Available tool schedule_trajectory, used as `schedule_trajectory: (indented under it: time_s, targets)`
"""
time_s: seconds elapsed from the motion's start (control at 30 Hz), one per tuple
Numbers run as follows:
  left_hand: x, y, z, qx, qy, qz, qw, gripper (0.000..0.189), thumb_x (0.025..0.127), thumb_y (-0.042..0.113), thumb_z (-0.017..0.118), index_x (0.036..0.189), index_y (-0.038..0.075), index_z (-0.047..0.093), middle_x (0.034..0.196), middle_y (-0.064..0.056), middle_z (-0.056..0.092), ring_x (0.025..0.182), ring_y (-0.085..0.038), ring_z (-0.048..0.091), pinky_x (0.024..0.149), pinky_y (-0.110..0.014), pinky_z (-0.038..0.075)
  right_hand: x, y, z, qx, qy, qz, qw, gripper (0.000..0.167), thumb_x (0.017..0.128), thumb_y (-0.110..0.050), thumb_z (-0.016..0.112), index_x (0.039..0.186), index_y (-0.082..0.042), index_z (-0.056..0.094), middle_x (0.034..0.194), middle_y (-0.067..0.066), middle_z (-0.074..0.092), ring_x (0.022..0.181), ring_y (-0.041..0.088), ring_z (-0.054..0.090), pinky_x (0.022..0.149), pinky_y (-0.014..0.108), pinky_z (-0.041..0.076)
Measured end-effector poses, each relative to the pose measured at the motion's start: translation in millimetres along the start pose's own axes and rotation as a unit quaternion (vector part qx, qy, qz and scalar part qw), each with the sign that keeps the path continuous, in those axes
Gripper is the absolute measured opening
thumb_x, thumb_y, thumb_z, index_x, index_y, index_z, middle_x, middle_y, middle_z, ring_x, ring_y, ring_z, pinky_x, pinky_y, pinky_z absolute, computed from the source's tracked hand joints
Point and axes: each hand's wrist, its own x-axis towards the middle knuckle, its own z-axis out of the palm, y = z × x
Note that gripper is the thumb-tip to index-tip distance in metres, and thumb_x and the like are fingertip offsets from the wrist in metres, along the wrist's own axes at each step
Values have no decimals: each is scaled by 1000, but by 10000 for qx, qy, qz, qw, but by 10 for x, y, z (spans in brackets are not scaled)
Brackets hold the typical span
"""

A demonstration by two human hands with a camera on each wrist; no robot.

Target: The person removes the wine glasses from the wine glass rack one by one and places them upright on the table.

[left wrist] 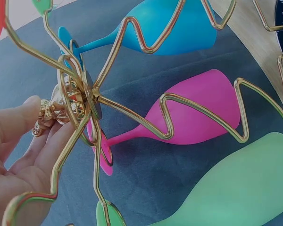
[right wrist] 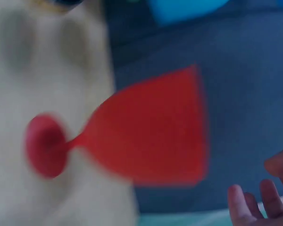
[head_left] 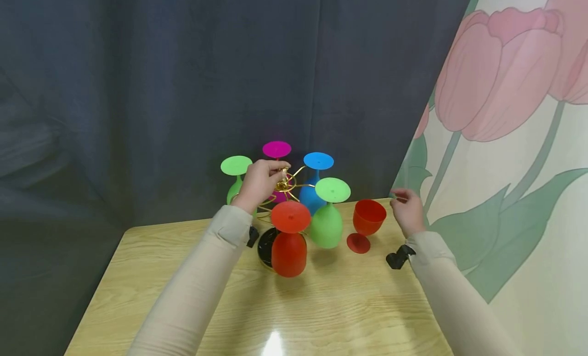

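Note:
A gold wire rack (left wrist: 132, 117) carries several stemmed goblets upside down by their feet. My left hand (head_left: 259, 182) pinches the gold knob (left wrist: 46, 110) at its top. Hanging from it are a red goblet (head_left: 289, 255) in front, a green goblet (head_left: 327, 226) at right, a blue goblet (head_left: 312, 195), a magenta goblet (left wrist: 198, 110) and another green goblet (head_left: 233, 190), partly hidden by the left hand. A second red goblet (head_left: 369, 220) stands upright on the table. To its right, apart from it, my right hand (head_left: 407, 211) holds nothing, its fingers loosely bent.
Under the rack is a round black base (head_left: 266, 247), partly covered by the hanging red goblet. The wooden table (head_left: 349, 305) ends at a dark curtain (head_left: 206, 90) behind. A wall with painted tulips (head_left: 496, 75) rises on the right.

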Motion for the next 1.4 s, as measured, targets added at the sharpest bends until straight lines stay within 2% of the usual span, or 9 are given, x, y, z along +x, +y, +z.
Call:
schedule_trajectory:
  time_s: [0.17,0.27,0.4,0.83,0.9,1.0,1.1,1.27,1.4]
  targets:
    - [10,-27,33,299,134,205,9993,30,99,7,64,128,6,70,120,-12,72,71,-20,56,55,-23,39,-73,-585,3,-63,-252,-717,9971,37,98,0,48,134,7,55,137,27,50,128,43,46,107,53,40]
    - [15,-34,53,377,178,239,9988,31,99,6,64,130,6,70,117,-13,73,66,-18,54,54,-23,38,-111,-867,40,-204,-381,-1207,9917,34,97,0,50,130,7,57,133,27,49,124,43,47,108,55,39]
    - [34,-23,63,377,116,180,9991,33,100,6,63,133,5,67,113,-14,73,54,-15,44,51,-23,35,-130,-1168,109,-394,-638,-1511,9857,31,97,-2,54,127,4,59,130,25,48,121,41,48,108,53,42]
    - [72,-63,12,295,-253,-49,9992,41,104,6,54,145,5,55,117,-17,68,53,-13,42,51,-23,37,-100,-1723,499,-743,-1961,-1933,9585,36,95,-1,63,131,2,58,133,22,58,117,37,60,103,49,49]
    - [70,-73,5,283,-202,-41,9994,43,104,5,55,147,6,53,123,-17,66,59,-16,49,54,-24,42,-95,-1782,562,-758,-2120,-1994,9537,37,94,0,64,130,2,59,131,22,60,114,36,61,100,47,50]
    - [65,-95,0,297,-24,65,9995,45,102,4,57,147,4,52,132,-18,63,82,-25,62,69,-31,54,-104,-1866,654,-802,-2303,-2067,9475,38,93,1,64,130,3,59,130,21,62,113,34,62,99,46,52]
    - [68,-135,0,301,164,202,9992,44,101,1,58,145,1,52,134,-20,61,106,-31,64,86,-37,56,-115,-1942,744,-882,-2478,-2133,9409,38,93,1,64,130,3,60,128,20,62,113,33,63,97,44,53]
    - [46,-173,-13,187,490,316,9981,40,100,-1,59,140,-1,56,131,-22,59,118,-33,63,98,-40,54,-140,-2074,871,-1095,-2743,-2260,9283,37,94,-1,65,131,1,61,130,18,62,115,32,63,96,42,54]
    - [3,-186,-32,273,721,304,9966,33,100,-3,57,132,-2,60,123,-21,59,116,-32,63,98,-40,54,-161,-2164,968,-1245,-2935,-2316,9191,37,95,0,64,131,1,62,135,19,61,118,33,63,97,42,54]
